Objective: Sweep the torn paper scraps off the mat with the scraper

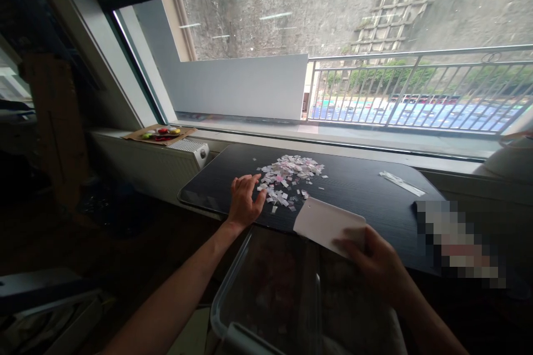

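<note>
On the dark tabletop [350, 188] lies a loose heap of small white and pinkish paper pieces [291, 169]. My left hand [245, 199] is at the heap's left edge, its fingers apart and slightly curled, with nothing visible in them. My right hand [370, 249] grips the right end of a flat white card [328, 222] that has a small hole near its upper left corner. The card is tilted at the table's front edge, just right of the nearest paper pieces. Below it, a clear plastic box [237, 277] stands under the table edge, with small pieces dimly visible inside.
White strips [402, 183] lie at the table's right, near a blurred-out item [458, 238]. Left of the table, a radiator [166, 163] carries a cardboard sheet with colourful objects [162, 132]. A window with a railing [416, 89] outside rises behind.
</note>
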Action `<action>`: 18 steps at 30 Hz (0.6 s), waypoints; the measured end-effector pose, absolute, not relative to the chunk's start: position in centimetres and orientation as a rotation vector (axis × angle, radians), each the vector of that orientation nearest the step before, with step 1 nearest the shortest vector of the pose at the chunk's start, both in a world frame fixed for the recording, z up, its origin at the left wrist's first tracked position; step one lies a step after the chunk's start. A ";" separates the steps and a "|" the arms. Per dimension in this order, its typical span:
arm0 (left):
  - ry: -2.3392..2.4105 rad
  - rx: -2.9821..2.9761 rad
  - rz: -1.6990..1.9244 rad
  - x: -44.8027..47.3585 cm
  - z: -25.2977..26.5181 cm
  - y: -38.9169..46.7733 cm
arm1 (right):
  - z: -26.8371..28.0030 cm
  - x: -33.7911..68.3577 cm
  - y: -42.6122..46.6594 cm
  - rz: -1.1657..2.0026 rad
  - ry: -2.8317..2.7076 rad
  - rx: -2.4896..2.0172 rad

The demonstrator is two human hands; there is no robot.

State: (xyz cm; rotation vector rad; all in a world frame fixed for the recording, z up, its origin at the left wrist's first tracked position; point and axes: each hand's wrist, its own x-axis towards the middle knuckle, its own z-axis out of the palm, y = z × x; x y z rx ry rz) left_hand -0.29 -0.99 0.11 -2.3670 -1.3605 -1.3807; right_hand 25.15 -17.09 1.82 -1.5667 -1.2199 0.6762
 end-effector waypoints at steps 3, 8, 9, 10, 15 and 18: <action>-1.359 -2.369 -1.382 -0.3 0.1 -1.0 | 1.8 25.3 -17.1 0.659 -1.225 -1.564; -1.360 -2.370 -1.387 -0.2 0.0 -1.0 | 1.8 26.4 -17.2 0.570 -1.265 -1.674; -1.363 -2.371 -1.385 -0.2 0.0 -1.0 | 1.7 26.4 -17.1 0.584 -1.285 -1.662; -1.370 -2.372 -1.380 -0.2 0.0 -1.0 | 1.7 26.3 -16.8 0.591 -1.310 -1.646; -1.390 -2.372 -1.363 -0.1 0.1 -1.0 | 2.0 25.7 -14.1 0.389 -1.402 -1.707; -1.375 -2.365 -1.381 -0.1 0.1 -1.0 | 2.6 25.6 -13.3 0.386 -1.453 -1.723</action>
